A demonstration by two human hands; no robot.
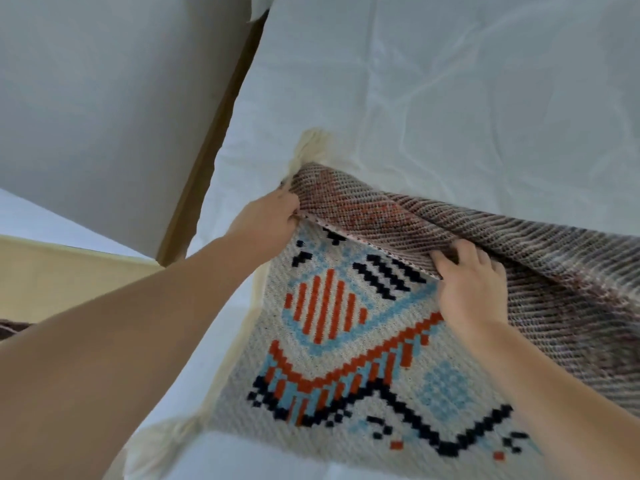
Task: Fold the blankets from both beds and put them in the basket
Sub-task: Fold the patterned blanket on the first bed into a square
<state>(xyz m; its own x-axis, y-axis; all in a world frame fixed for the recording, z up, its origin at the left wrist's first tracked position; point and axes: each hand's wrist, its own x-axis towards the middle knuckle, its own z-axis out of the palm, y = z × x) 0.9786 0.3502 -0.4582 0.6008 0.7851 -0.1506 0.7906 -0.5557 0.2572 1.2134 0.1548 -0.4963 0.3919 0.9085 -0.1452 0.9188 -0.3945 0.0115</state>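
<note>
A woven blanket (346, 341) lies on the white bed sheet (450, 98), its cream face patterned with orange stripes, pale blue blocks and navy zigzags. Its far part is turned over toward the person, showing a brown, diagonally ribbed underside that runs off the right edge of the view. A cream fringe (311, 143) pokes out at the far corner of the fold, and a tassel (166, 434) trails from the near left corner onto the sheet. The blanket's left edge sits close to the side of the mattress. Beyond it a wooden strip (214, 126) runs diagonally, with a plain white panel (104, 98) on its far side. The sheet above and right of the fold is bare and lightly creased. The left hand (270, 221) reaches forward on a nearly straight arm, and its fingers pinch the corner of the turned-over layer. The right hand (471, 289) comes in from the lower right, knuckles up, with its fingers curled over the folded edge and gripping it. A tan surface (52, 275) and a scrap of dark striped cloth (10, 329) show at the left edge.
</note>
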